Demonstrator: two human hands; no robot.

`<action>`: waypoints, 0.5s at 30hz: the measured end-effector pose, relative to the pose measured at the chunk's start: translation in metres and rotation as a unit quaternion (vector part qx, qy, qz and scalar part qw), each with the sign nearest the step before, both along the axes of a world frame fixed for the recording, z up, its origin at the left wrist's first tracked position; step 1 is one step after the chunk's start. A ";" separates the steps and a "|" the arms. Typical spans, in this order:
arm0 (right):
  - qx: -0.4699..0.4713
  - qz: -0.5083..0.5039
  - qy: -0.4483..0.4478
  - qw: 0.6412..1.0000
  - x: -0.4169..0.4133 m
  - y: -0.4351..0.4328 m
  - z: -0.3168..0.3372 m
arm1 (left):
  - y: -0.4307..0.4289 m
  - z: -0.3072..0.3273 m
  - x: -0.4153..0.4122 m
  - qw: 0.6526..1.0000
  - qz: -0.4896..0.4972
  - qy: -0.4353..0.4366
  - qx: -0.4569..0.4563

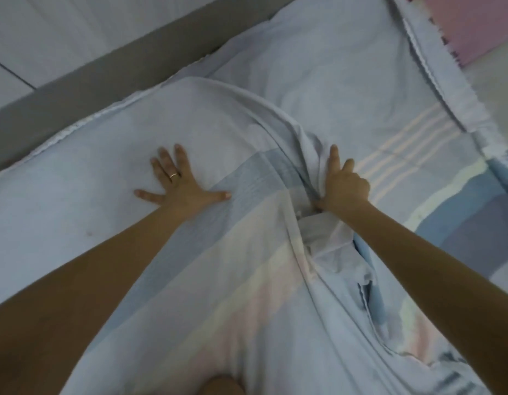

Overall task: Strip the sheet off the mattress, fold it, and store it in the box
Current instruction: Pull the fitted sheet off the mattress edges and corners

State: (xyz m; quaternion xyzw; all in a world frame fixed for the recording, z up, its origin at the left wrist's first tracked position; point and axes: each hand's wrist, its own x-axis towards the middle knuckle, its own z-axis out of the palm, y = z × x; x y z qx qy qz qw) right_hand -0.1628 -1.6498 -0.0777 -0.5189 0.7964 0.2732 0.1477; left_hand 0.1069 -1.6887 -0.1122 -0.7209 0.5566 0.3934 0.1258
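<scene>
The pale blue, pastel-striped sheet (275,295) lay spread across nearly the whole frame, one layer doubled over another along a raised ridge running down the middle, which suggested the folding had begun but was far from finished. Whether the sheet had come fully off the mattress could not be told, since the cloth covered whatever lay beneath it; a grey strip (110,81) and pale floor (47,29) bordered it at upper left. A pink mat (463,27) showed at the upper right corner. The left hand (180,185) pressed flat on the upper layer, fingers fanned wide apart (a ring on one finger), pinning the cloth and gripping nothing. The right hand (342,188) was bunched over the crumpled ridge, two fingers extended along it and the others curled; it appeared to pinch a gather of fabric, though the grip itself was hidden under the palm. The box was nowhere in view, so storing remained undone.
</scene>
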 end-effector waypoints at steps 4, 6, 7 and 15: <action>0.045 -0.117 -0.095 0.988 -0.022 0.005 -0.004 | -0.025 0.001 -0.015 0.997 0.068 0.005 0.034; -0.023 -0.286 -0.224 0.932 -0.040 -0.011 -0.004 | -0.036 -0.001 -0.024 0.995 0.083 -0.004 0.057; -0.074 -0.362 -0.262 0.891 -0.049 -0.020 -0.004 | -0.040 -0.001 -0.027 0.993 0.090 -0.009 0.072; -0.346 -0.413 -0.323 0.778 -0.078 -0.120 -0.006 | -0.047 0.004 -0.042 0.988 0.116 -0.050 0.091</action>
